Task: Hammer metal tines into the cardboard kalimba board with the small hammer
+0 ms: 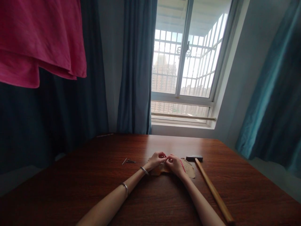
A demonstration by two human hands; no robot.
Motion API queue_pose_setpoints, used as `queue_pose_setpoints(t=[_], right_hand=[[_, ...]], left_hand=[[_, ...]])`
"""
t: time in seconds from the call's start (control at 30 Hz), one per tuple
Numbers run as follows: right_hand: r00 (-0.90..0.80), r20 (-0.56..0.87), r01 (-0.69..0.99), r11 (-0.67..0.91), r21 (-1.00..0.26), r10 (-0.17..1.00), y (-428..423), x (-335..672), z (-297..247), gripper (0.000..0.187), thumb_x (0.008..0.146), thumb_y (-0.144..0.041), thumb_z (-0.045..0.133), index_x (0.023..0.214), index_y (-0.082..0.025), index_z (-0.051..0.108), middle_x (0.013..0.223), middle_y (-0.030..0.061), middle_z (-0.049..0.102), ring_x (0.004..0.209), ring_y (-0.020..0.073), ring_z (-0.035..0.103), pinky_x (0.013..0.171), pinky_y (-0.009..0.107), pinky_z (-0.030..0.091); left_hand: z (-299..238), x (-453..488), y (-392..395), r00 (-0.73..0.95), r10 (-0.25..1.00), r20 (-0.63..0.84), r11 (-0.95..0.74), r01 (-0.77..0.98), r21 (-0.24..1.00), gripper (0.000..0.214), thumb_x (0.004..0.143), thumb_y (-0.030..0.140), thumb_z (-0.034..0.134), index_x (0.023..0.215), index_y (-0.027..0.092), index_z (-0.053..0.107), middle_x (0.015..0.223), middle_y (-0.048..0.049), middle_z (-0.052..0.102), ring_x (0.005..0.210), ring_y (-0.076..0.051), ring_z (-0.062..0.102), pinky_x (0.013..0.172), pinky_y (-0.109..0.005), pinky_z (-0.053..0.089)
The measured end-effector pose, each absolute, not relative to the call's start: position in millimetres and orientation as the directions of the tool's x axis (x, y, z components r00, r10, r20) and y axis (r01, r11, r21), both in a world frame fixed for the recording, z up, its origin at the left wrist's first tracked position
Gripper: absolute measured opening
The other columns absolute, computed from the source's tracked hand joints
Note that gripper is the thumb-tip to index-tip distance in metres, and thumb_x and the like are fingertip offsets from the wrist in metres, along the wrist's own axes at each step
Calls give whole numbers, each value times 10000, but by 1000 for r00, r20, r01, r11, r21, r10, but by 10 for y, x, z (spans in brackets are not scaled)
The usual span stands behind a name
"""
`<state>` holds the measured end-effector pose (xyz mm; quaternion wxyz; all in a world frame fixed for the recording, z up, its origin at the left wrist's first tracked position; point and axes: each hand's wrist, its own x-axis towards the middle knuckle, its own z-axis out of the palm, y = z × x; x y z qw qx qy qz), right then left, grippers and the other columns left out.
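Note:
A tan, flat piece full of small holes, perhaps leather, lies on the table under both hands. A row of pink-red lacing or marks runs along its right part. My left hand and my right hand meet over its middle, fingertips pinched close together. What the fingers pinch is too small to make out. Just right of the piece rests a hammer, its dark head at the back and its wooden handle pointing towards me. To the left lie several nails or thin metal pins.
The brown wooden table reaches to the wall below a barred window. Blue curtains hang at the left and right. A pink cloth hangs at the upper left.

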<state>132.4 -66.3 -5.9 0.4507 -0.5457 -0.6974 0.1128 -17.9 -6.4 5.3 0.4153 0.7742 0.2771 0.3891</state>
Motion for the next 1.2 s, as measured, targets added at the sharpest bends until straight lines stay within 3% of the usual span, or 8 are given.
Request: queue_pose_setpoints(t=[0.4,0.5,0.67,0.73,0.9,1.0,1.1,1.2], right_hand=[[91,317,732,153,-664,944,-1035,1915,459,298,698,-299,567,941,-146,647,936,102,654,789,204,615,718,295,460],[285,332,898,-130,-420,899,-1490,2302,449,334,759,-320,492,1012,-145,623,954,140,634,883,244,601,789,330,431],[560,320,825,-548,-136,764,-2306,2465,103,561,838,-475,329,1215,-82,468,854,196,600,741,300,628,654,388,462],[563,328,812,-581,-50,758,-2495,2374,-6,587,832,-509,337,1211,-81,468,830,190,591,684,302,631,603,390,465],[406,346,880,-464,102,846,-2585,2210,-70,363,857,-402,365,998,-146,582,806,172,599,705,302,639,582,375,465],[459,229,885,-464,-35,858,-2504,2324,-63,361,873,-396,299,932,-164,570,759,151,620,639,294,641,543,377,457],[474,116,826,-396,-401,873,-2424,2476,-15,346,847,-422,335,1005,-197,545,753,113,646,663,264,639,566,350,458],[471,78,583,-243,-775,879,-2402,2441,128,487,790,-464,428,1184,-181,471,666,61,615,590,201,604,479,266,422]], left_hand=[[94,-159,-119,490,816,305,-423,149,894,215,636,311,625,734,127,676,674,-47,643,649,-157,560,612,-246,405],[88,-160,-118,490,820,297,-410,140,901,216,628,310,623,727,126,676,665,-45,640,644,-155,559,609,-246,407],[112,-167,-134,491,821,291,-398,127,908,205,623,308,622,707,128,671,663,-42,639,649,-156,561,609,-241,407],[115,-171,-137,492,818,299,-407,127,904,205,626,305,618,707,124,671,657,-42,637,643,-153,557,605,-239,403],[63,-175,-99,495,811,311,-422,127,898,223,629,311,610,726,122,677,666,-42,641,629,-148,552,592,-234,395],[18,-175,-63,488,818,306,-424,151,893,232,626,315,609,738,124,678,676,-41,646,639,-149,553,581,-225,390],[-12,-176,-38,484,821,301,-423,162,892,237,627,317,606,744,123,676,688,-42,651,651,-152,557,579,-221,391],[-25,-174,-23,495,814,303,-426,154,892,243,629,319,603,750,120,674,686,-43,651,640,-150,555,570,-220,386]])
